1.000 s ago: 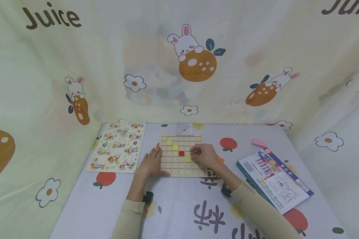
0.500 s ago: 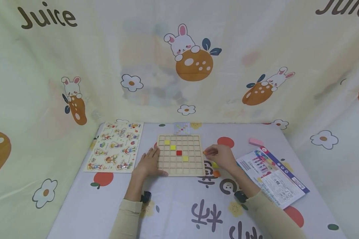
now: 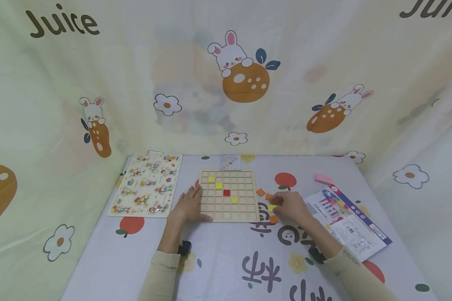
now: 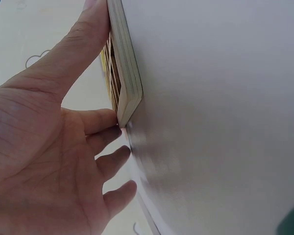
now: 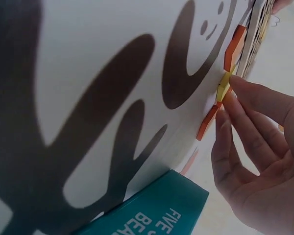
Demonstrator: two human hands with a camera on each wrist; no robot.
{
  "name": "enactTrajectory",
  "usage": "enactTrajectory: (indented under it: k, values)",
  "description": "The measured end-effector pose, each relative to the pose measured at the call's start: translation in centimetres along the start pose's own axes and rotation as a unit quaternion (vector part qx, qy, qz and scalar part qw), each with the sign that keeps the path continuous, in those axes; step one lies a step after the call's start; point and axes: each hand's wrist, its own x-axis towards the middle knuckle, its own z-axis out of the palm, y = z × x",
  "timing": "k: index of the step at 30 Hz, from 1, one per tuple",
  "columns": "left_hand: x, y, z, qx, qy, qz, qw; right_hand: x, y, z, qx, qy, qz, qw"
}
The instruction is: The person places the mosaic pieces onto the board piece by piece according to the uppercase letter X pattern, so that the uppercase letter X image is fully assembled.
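Note:
A wooden grid board [image 3: 241, 211] lies mid-table, with several yellow tiles [image 3: 211, 179] and one red tile [image 3: 226, 192] in a diagonal row. My left hand [image 3: 187, 207] rests against the board's left edge, fingers fairly straight; in the left wrist view, the thumb [image 4: 78, 44] lies along the board's side. Right of the board, my right hand [image 3: 291, 206] has its thumb and index finger at a loose yellow tile [image 5: 224, 86], pinching it by its edges. Several orange tiles [image 3: 261, 192] lie around that one on the cloth.
Behind the board is a small pattern card [image 3: 230, 162]. A puzzle board with cartoon figures [image 3: 147, 184] lies to the left. On the right are a white and blue box [image 3: 352, 221] and a pink block [image 3: 323, 179]. A printed curtain [image 3: 196, 75] encloses the table.
My right hand has moved from over the board to the loose tiles at its right. An orange tile at its fingertips half a second ago now lies uncovered. The left hand stays put.

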Motion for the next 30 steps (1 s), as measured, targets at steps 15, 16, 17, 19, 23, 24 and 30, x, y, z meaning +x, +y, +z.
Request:
enactTrajectory:
  k: [15,16,17,19,23,24,30]
  values:
    - [0.0,0.3,-0.2,-0.009,0.006,0.005,0.9999,0.6,-0.3,-0.7,0.073,0.009,0.004,0.997]
    - [0.1,0.3,-0.2,-0.009,0.007,0.006,0.9999,0.7,-0.5,-0.7,0.080,0.010,0.001,0.997]
    - [0.1,0.3,-0.3,-0.009,0.006,0.006,0.9999,0.8,-0.6,-0.6,0.087,0.011,-0.001,0.996]
    - [0.1,0.3,-0.3,-0.008,0.004,0.007,0.9999,0.9,-1.1,-0.4,0.100,0.014,0.004,0.995]
    - [0.0,0.3,-0.2,-0.004,0.002,0.008,1.0000,1.2,-2.0,0.6,0.118,0.019,0.009,0.993]
    - [0.0,0.3,-0.2,-0.001,0.001,0.007,1.0000,1.2,-2.3,0.9,0.124,0.017,0.010,0.992]
    - [0.2,0.2,0.0,0.004,0.001,0.004,1.0000,1.4,-3.9,2.5,0.144,0.002,-0.003,0.990]
